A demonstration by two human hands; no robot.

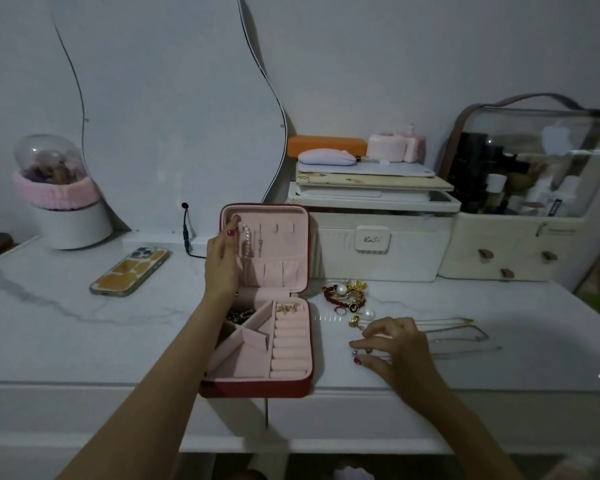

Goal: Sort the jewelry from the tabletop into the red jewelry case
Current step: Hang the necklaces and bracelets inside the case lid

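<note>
Pink lid [284, 237] partly hidden by left hand [222, 261], fingers unclear; right hand [392, 344] pinches something tiny.

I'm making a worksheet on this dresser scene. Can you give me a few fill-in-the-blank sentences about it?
1. The jewelry case lies ____ with its pink lining showing.
2. The left hand reaches to the case's ____, by the pearl strand.
3. The loose jewelry pile lies to the ____ of the case.
4. The phone lies screen ____.

Missing words: open; lid; right; down
</note>
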